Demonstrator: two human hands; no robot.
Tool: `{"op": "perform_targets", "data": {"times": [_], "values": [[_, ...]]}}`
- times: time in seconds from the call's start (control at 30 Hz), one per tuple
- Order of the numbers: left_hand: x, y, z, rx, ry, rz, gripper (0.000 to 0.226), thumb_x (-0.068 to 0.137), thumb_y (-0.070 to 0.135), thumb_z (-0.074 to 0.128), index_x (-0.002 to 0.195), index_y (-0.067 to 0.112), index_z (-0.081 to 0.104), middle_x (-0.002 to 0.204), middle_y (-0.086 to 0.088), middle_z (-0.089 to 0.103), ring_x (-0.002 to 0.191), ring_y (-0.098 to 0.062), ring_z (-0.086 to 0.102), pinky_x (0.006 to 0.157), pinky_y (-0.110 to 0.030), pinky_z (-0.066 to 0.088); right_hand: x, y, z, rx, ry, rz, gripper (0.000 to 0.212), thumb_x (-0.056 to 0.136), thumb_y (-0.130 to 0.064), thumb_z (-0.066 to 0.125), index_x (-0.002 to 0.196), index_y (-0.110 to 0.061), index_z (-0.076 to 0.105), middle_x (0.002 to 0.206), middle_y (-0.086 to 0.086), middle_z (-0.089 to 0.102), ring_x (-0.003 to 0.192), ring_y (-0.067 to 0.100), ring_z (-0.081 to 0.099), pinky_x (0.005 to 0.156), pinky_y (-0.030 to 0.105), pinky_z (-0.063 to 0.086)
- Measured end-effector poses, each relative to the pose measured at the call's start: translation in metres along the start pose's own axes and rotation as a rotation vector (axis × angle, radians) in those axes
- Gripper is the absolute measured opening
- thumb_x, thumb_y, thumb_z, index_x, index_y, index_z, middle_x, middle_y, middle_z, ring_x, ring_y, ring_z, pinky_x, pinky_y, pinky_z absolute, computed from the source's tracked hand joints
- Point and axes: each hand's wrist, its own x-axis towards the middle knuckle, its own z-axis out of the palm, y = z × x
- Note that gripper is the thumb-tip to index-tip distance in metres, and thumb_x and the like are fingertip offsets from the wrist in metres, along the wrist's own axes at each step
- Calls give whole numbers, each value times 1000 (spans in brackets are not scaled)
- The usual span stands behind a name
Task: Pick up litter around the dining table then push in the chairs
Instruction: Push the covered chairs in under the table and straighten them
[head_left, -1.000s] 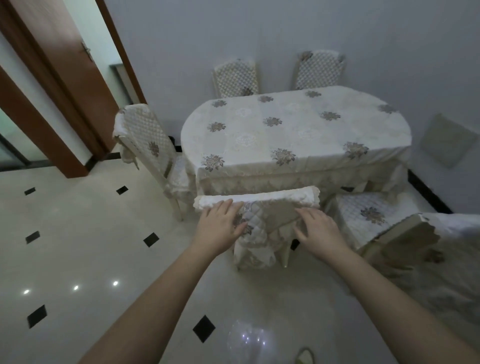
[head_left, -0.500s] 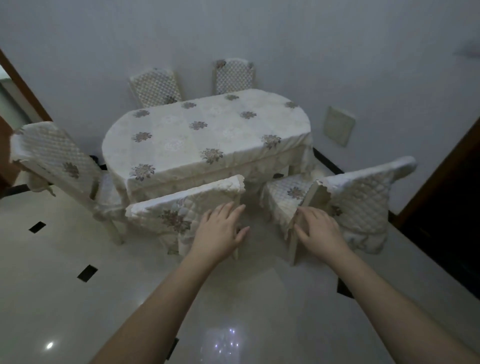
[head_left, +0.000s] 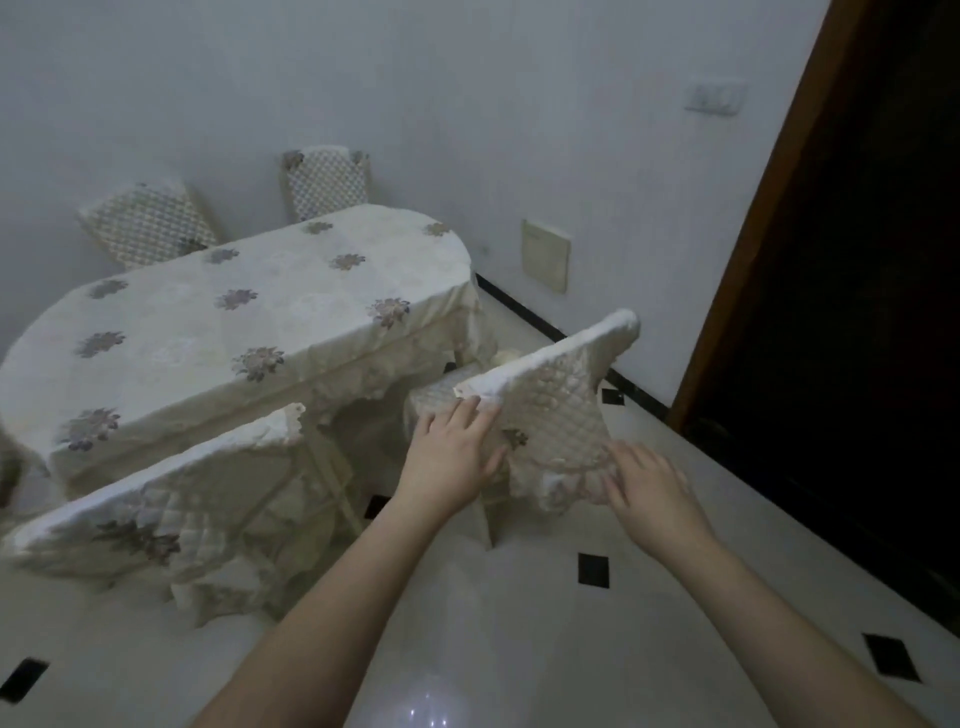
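Note:
A dining table (head_left: 218, 332) under a cream floral cloth fills the left middle. A chair with a quilted cream cover (head_left: 550, 400) stands angled at the table's near right corner, its seat partly under the cloth. My left hand (head_left: 452, 452) lies flat with straight fingers against the left side of its backrest. My right hand (head_left: 649, 483) touches the cover's lower right frill, fingers spread. A second covered chair (head_left: 156, 514) stands at the near left, tucked against the table. No litter shows on the floor.
Two more covered chairs (head_left: 324, 179) stand behind the table against the white wall. A dark doorway with a brown frame (head_left: 748, 249) opens on the right. The glossy pale floor (head_left: 467, 649) has small black diamond tiles.
Both hands left the near left chair's backrest and moved right onto the angled chair. The view swung right, bringing the dark doorway into sight.

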Motion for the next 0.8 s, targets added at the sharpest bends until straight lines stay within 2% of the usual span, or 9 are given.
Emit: {"op": "perform_targets", "data": {"times": [0.17, 0.3, 0.47, 0.7, 0.8], "values": [[35, 34, 23, -24, -12, 7, 54, 92, 49, 44, 141, 28, 40, 147, -2, 42, 136, -20, 35, 110, -41, 30, 24, 51, -19, -6, 14, 25, 47, 99, -44, 39, 143, -27, 36, 142, -5, 45, 130, 14, 39, 108, 34, 27], [57, 34, 43, -16, -44, -8, 60, 86, 52, 31, 139, 27, 45, 143, -3, 48, 133, -22, 42, 106, -43, 35, 60, 70, -19, -20, -6, 32, 52, 98, -44, 39, 146, -26, 31, 148, -4, 39, 136, 15, 32, 112, 35, 23], [109, 12, 69, -23, -15, 10, 54, 81, 42, 58, 131, 22, 54, 134, -7, 56, 122, -26, 53, 95, -44, 43, 116, 74, -4, -11, -48, 30, 55, 98, -43, 40, 148, -25, 27, 151, -4, 34, 140, 15, 26, 114, 35, 18], [182, -17, 101, -19, -115, 20, 66, 85, 51, 53, 144, 25, 37, 146, -3, 42, 135, -23, 37, 109, -43, 30, 198, 79, 4, -93, -49, -41, 57, 95, -41, 46, 147, -23, 31, 150, -3, 35, 140, 14, 25, 115, 35, 16], [197, -17, 115, -9, -154, 38, 70, 84, 56, 51, 146, 27, 31, 149, -1, 38, 137, -21, 33, 110, -41, 26, 222, 87, 12, -105, -75, -24, 59, 93, -41, 49, 146, -23, 31, 150, -3, 35, 140, 15, 26, 116, 36, 16]]}}
